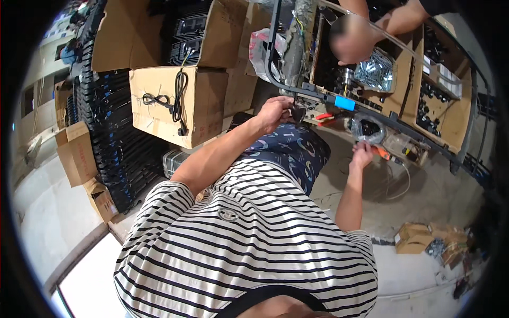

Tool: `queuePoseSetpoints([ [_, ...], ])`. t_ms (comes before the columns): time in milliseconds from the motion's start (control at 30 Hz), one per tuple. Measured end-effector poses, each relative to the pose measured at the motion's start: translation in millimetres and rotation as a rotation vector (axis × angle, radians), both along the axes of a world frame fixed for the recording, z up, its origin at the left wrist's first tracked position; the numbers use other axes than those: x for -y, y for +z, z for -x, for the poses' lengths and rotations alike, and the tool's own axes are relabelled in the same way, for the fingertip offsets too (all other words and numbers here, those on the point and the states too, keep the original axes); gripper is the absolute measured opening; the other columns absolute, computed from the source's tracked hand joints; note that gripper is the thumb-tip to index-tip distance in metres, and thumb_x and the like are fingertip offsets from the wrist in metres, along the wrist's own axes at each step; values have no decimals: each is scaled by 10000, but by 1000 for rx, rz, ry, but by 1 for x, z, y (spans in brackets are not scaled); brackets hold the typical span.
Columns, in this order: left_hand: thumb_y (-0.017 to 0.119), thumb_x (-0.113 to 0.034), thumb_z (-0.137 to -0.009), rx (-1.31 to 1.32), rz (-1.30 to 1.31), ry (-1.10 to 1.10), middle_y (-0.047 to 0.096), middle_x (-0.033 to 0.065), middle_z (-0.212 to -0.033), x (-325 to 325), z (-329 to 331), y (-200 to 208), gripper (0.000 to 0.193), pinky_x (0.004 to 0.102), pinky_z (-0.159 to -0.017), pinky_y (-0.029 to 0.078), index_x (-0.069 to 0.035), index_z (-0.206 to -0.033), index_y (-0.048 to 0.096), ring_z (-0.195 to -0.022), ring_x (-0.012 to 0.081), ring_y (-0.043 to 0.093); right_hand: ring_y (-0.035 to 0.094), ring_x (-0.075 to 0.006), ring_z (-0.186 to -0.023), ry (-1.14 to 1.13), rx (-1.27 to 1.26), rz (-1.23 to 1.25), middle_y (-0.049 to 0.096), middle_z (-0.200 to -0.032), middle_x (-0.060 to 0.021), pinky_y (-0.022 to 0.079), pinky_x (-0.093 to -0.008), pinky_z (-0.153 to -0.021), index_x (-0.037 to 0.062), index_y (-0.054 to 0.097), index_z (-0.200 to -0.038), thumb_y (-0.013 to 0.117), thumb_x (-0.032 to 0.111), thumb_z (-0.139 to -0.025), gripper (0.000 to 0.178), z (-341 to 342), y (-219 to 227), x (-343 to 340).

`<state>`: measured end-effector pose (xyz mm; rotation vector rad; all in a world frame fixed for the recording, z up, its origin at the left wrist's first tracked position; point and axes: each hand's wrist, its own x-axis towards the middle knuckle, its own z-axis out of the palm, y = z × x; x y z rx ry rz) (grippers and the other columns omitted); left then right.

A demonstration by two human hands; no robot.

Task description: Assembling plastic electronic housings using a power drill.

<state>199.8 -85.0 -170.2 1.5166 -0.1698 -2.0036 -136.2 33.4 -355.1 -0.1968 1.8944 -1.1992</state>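
My left hand (274,113) is closed on a small black part (298,111) below the bend of a black metal frame (339,99). Fingers of my right hand (362,153) are bent together near a clear plastic bag (368,128) with black pieces in it. An orange-bodied tool (380,152) lies right against that hand; whether I grip it is hard to see. Between my hands is a pair of red-handled pliers (327,121). A blue strip (344,103) wraps the frame's bar.
Across the bench, another person's hand (384,26) is above a drill chuck (348,75). Beyond the frame is a box of long screws (375,73). A carton (159,108) with hanging black cords (180,98) stands left. Stacked black bars (116,143) fill the far left.
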Motion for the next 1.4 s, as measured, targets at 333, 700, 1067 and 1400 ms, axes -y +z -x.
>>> queuePoseSetpoints([
  [333, 530, -183, -971, -188, -9, -308, 566, -31, -745, -10, -33, -2, 134, 205, -487, 262, -89, -941, 621, -528, 51, 337, 533, -72, -627, 378, 369, 259, 601, -750, -6, 424, -213, -576, -20, 650, -1038, 629, 158, -928, 210, -175, 170, 60],
  [700, 549, -189, -970, -431, -88, -408, 477, -40, -681, -2, -63, -16, 138, 217, -496, 286, -98, -887, 612, -579, 69, 393, 549, -65, -622, 711, 138, 143, 639, -761, -10, 437, -223, -551, -27, 665, -1029, 657, 140, -893, 215, -218, 169, 85],
  [1067, 610, -120, -932, -253, 185, -426, 624, 4, -786, -5, -59, -18, 112, 238, -606, 443, -30, -972, 665, -668, 93, 540, 625, -116, -849, 614, 351, 193, 689, -922, -75, 490, -246, -781, -57, 656, -1047, 706, 104, -839, 268, -229, 180, 52],
  [1400, 656, -121, -901, 4, 444, -537, 650, 27, -810, -3, -59, -28, 155, 248, -642, 467, -16, -1014, 671, -703, 88, 563, 645, -127, -835, 782, -24, 26, 708, -900, -91, 501, -261, -779, -68, 679, -987, 694, 75, -817, 223, -228, 207, 66],
])
